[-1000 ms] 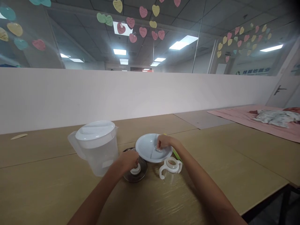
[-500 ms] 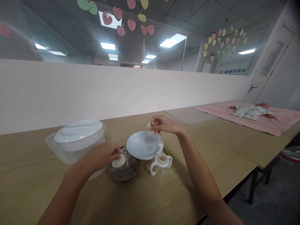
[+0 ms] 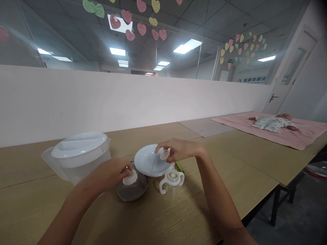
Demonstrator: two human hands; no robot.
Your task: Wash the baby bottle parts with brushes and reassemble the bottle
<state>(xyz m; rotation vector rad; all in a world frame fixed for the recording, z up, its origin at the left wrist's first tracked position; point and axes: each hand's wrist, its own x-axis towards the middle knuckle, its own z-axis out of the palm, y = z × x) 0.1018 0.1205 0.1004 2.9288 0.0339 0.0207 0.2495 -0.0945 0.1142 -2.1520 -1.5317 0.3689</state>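
My left hand (image 3: 116, 172) is closed, its fingertips pinching a white bottle collar (image 3: 130, 178) low over a grey metal tray (image 3: 132, 194). My right hand (image 3: 178, 149) holds a small clear round cap (image 3: 165, 154) between bent fingers. It hovers over the right side of a white bowl (image 3: 145, 161), in which a thin straight line shows. Just below that hand stands a clear baby bottle (image 3: 172, 187) with a white two-handled top. A pale round piece shows in the bottle's mouth. Part of the tray is covered by my left hand and the collar.
A large translucent pitcher (image 3: 79, 156) with a white lid stands left, partly behind my left forearm. A green-handled item (image 3: 180, 168) lies beside the bowl. Far right, a baby-like figure (image 3: 272, 123) lies on a pink cloth (image 3: 293, 141). A white wall (image 3: 127, 98) bounds the table.
My right hand has come down and nearer, from above the bowl's far rim to its right side, and the clear cap now shows face-on. My left hand stays at the tray.
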